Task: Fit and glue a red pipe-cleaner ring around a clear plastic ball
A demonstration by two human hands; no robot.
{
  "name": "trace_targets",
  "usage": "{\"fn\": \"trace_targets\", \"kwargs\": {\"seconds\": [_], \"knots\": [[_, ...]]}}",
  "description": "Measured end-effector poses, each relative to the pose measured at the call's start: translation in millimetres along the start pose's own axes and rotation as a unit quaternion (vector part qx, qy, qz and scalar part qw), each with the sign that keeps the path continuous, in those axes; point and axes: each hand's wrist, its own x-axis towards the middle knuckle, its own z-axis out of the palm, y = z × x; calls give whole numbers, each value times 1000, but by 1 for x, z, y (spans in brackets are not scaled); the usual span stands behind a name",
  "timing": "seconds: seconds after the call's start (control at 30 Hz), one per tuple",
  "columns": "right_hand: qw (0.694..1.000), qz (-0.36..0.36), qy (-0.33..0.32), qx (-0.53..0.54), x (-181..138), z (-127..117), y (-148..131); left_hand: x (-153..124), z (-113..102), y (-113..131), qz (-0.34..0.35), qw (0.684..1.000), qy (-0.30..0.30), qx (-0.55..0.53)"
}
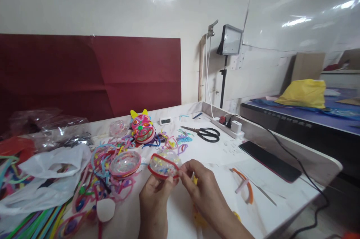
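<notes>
My left hand (157,197) grips a clear plastic half-shell (164,162) from below, thumb on its near edge. A red pipe cleaner (163,176) runs along the shell's rim. At the right end of that rim, my right hand (199,181) pinches the red pipe cleaner between thumb and fingers. Just left of my hands lies another clear bowl-shaped shell (125,164) with a pinkish rim. Farther back stands a colourful animal-face figure (142,126) with yellow ears. Something yellow lies partly hidden beneath my right hand.
Black-handled scissors (208,134), a small digital clock (165,121) and a power strip (229,128) sit toward the back. A phone (270,161) and an orange curved strip (244,184) lie right. Tangled pipe cleaners (104,167) and a white plastic bag (56,175) cover the left.
</notes>
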Motion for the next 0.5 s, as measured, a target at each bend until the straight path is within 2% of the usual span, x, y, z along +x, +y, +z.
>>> {"fn": "trace_targets", "kwargs": {"seconds": [0.27, 0.4, 0.5], "knots": [[1000, 16, 10, 6, -1, 7, 7, -1, -2, -1, -9, 1000, -8, 5], [1000, -12, 21, -1, -2, 11, 10, -2, -4, 2, -14, 999, -32, 0], [997, -58, 53, -18, -3, 15, 13, -2, -6, 4, -26, 998, -52, -7]]}}
